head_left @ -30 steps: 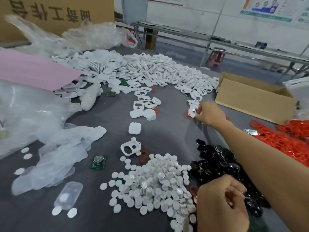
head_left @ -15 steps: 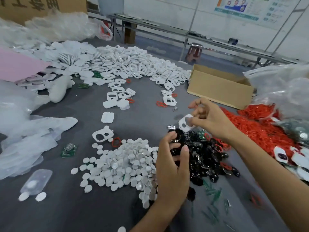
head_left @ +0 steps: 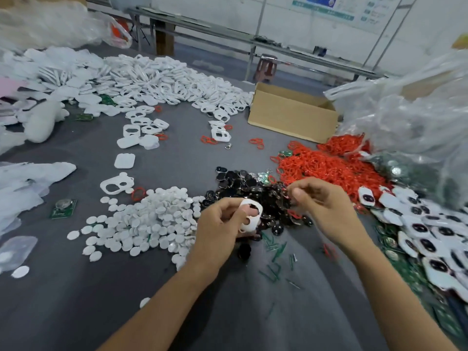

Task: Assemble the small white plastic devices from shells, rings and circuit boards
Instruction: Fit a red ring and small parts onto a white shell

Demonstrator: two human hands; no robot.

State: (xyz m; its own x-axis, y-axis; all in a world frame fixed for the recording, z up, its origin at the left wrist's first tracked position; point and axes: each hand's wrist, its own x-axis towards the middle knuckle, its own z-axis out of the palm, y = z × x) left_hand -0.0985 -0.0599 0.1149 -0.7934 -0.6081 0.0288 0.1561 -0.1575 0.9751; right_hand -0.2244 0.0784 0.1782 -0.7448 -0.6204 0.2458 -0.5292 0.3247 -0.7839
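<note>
My left hand (head_left: 220,226) grips a white plastic shell (head_left: 250,216) with two cut-out holes, held up over the table's near middle. My right hand (head_left: 324,206) is just to its right, above the pile of black parts (head_left: 253,188). Its thumb and fingertips pinch a small piece that looks like a red ring (head_left: 286,195). A heap of red rings (head_left: 329,168) lies behind the right hand. White round discs (head_left: 152,219) are piled left of the left hand. A green circuit board (head_left: 63,209) lies alone at the left.
Many loose white shells (head_left: 164,82) cover the far table. An open cardboard box (head_left: 291,115) stands at the back right beside bulky clear plastic bags (head_left: 417,122). Assembled white devices (head_left: 430,239) and green boards fill the right edge. Plastic bags lie at the left.
The white shell has passed from my right hand to my left. Both hands have drawn nearer to me, and my right hand now pinches a small piece over the black parts.
</note>
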